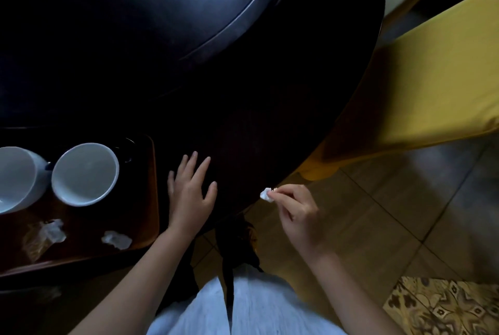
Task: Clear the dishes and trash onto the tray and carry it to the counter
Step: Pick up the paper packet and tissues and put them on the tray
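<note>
A brown tray lies on the dark round table at the left. On it stand a white bowl and a second white bowl, partly cut off by the frame edge. Crumpled white paper and a clear wrapper with more paper lie on the tray's near part. My left hand rests flat on the table just right of the tray, fingers spread. My right hand hovers past the table's edge, pinching a small white paper scrap between thumb and fingertips.
A raised round turntable fills the table's middle. A yellow-covered chair stands against the table's right edge. Tiled floor lies to the right, with a patterned mat at the bottom right.
</note>
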The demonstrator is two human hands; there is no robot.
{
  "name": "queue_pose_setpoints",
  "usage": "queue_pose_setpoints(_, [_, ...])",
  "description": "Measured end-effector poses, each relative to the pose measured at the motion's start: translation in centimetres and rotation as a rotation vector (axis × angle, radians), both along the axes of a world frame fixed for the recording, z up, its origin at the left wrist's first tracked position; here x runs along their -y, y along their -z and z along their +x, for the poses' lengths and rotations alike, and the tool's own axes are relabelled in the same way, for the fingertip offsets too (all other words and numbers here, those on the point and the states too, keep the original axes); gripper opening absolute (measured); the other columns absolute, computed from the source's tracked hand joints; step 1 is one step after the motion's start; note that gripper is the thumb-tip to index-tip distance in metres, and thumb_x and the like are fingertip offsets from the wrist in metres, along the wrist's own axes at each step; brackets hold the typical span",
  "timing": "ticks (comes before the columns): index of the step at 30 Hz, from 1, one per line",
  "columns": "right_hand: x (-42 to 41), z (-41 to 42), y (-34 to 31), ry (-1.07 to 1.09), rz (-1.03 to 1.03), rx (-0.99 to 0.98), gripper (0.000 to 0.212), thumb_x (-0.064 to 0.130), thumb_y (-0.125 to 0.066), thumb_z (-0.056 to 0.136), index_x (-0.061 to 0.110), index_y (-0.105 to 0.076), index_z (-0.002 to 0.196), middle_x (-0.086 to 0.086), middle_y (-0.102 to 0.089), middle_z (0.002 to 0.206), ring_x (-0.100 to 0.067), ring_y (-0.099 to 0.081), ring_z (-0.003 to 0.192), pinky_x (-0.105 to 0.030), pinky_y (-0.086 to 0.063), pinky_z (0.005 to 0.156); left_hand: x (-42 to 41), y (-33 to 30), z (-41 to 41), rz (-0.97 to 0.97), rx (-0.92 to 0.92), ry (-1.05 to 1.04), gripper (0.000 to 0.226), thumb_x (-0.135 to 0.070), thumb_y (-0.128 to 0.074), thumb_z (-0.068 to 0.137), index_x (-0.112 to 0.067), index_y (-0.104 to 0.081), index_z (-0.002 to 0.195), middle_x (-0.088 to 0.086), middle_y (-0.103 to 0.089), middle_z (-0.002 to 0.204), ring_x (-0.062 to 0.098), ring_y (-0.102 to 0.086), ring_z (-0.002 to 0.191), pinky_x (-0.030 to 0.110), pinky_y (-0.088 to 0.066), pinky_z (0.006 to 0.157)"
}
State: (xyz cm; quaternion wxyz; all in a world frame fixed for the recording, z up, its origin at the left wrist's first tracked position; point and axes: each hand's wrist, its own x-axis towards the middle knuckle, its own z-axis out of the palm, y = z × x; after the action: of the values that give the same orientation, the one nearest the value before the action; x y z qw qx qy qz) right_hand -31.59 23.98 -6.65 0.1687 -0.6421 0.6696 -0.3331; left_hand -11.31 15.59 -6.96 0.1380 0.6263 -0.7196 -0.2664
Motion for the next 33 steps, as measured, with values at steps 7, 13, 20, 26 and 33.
queue_pose_setpoints(7, [0.4, 3.2, -2.9, 0.14, 0.059, 0.149, 0.015, -0.003, -0.069, 0.078, 0.005, -0.072, 0.09, -0.009, -0.069, 0.085, -0.019, -0.064, 0.079, -0.033, -0.057, 0.07, -3.7, -4.1, -3.6, -0.086, -0.359, 0.25, 0.026, -0.013, -0.064, 0.083, -0.014, -0.066, 0.109, 0.0, -0.065, 0.11, 0.005, -0.058, 0.105, 0.019, -0.047, 0.092])
queue_pose_setpoints(13, [1.2, 5.0, -4.2, 0.344, 0.099, 0.316, 0.012, -0.001, -0.07, 0.077, 0.006, -0.072, 0.086, -0.005, -0.07, 0.085, -0.011, -0.065, 0.081, -0.028, -0.057, 0.075, -4.4, -4.2, -4.2, 0.076, -0.543, -0.086, 0.022, -0.014, -0.07, 0.079, -0.017, -0.071, 0.101, -0.006, -0.072, 0.095, -0.002, -0.066, 0.089, 0.013, -0.051, 0.079])
queue_pose_setpoints(20, [1.0, 6.0, -4.8, 0.156, 0.115, 0.352, 0.02, -0.002, -0.062, 0.083, 0.008, -0.07, 0.097, -0.002, -0.07, 0.095, -0.003, -0.063, 0.09, -0.013, -0.051, 0.083, -4.4, -5.4, -3.2, 0.41, -0.872, -0.426, 0.019, -0.01, -0.071, 0.078, -0.024, -0.072, 0.091, -0.003, -0.076, 0.086, 0.011, -0.071, 0.085, 0.018, -0.054, 0.069])
queue_pose_setpoints(26, [0.9, 7.7, -3.3, -0.068, 0.098, 0.118, 0.031, 0.005, -0.057, 0.086, 0.012, -0.061, 0.116, -0.005, -0.066, 0.114, -0.014, -0.057, 0.111, -0.026, -0.047, 0.097, -5.3, -6.0, 0.7, 0.323, -0.791, -0.488, 0.021, -0.008, -0.07, 0.078, -0.027, -0.072, 0.086, -0.007, -0.076, 0.082, 0.009, -0.071, 0.082, 0.019, -0.055, 0.072])
queue_pose_setpoints(33, [1.7, 10.5, 1.1, -0.153, 0.398, -0.417, 0.063, 0.047, -0.042, 0.091, 0.029, -0.014, 0.145, -0.01, -0.013, 0.156, -0.03, -0.001, 0.143, -0.057, -0.006, 0.111, -6.7, -5.6, 6.8, 0.207, -0.652, -0.553, 0.02, -0.008, -0.071, 0.077, -0.018, -0.073, 0.094, -0.006, -0.074, 0.082, 0.004, -0.069, 0.083, 0.011, -0.051, 0.07])
